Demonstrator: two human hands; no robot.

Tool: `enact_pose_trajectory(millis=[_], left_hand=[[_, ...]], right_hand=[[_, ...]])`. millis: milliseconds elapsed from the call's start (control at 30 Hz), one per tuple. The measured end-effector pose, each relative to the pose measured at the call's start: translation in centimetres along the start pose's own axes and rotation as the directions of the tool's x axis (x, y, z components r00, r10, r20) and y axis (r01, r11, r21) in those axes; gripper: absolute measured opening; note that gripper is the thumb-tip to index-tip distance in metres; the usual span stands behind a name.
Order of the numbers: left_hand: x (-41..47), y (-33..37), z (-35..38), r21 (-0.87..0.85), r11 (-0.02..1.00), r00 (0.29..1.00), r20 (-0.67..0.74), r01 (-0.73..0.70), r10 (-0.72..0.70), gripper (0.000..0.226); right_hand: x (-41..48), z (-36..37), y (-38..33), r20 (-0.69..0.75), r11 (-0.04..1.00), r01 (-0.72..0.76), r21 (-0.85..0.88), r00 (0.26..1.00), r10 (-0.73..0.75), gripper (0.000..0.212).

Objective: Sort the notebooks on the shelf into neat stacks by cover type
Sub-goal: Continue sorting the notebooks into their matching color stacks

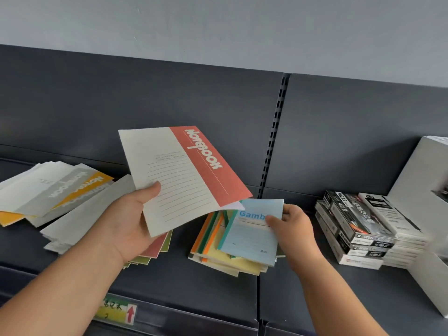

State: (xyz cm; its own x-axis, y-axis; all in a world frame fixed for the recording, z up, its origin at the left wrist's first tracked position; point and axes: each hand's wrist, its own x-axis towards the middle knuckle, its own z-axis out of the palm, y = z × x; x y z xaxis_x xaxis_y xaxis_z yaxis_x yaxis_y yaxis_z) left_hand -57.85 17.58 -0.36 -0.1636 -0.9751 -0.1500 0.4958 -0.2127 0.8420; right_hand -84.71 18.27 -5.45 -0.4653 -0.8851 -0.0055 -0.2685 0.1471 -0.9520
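Two hands are up: the left hand (131, 221) with one red-banded notebook (184, 175), the right hand (294, 229) with one pale blue notebook (252, 236). Four loose notebook heaps lie on the shelf (169, 282); their individual notebooks cannot be counted.

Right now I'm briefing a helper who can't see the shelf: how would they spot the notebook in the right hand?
Start at the slotted vertical rail on the dark grey shelf's back panel. Below it lies a pile of colourful notebooks. The pale blue notebook, on top in the right hand's grip, is the only cover printed with blue lettering starting "Gamb".
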Motion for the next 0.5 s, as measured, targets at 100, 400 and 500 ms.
enact_pose_trajectory(millis=[100,400,500], left_hand=[[-0.2,-0.3,0.0,0.029,0.999,0.999,-0.018,0.028,-0.027,0.029],[-1.4,-0.2,-0.4,0.114,0.991,0.997,-0.047,0.069,-0.064,0.023],[-2.4,0.0,-0.6,0.146,0.985,0.994,-0.067,0.094,-0.085,0.026]], right_hand=[[0.1,0.5,0.6,0.055,0.983,-0.004,-0.184,0.998,0.014,0.027],[-0.5,0.1,0.1,0.054,0.928,0.06,-0.367,0.998,-0.043,0.056],[-1.8,0.7,-2.2,0.054,0.939,0.241,-0.244,0.971,-0.235,0.045]])
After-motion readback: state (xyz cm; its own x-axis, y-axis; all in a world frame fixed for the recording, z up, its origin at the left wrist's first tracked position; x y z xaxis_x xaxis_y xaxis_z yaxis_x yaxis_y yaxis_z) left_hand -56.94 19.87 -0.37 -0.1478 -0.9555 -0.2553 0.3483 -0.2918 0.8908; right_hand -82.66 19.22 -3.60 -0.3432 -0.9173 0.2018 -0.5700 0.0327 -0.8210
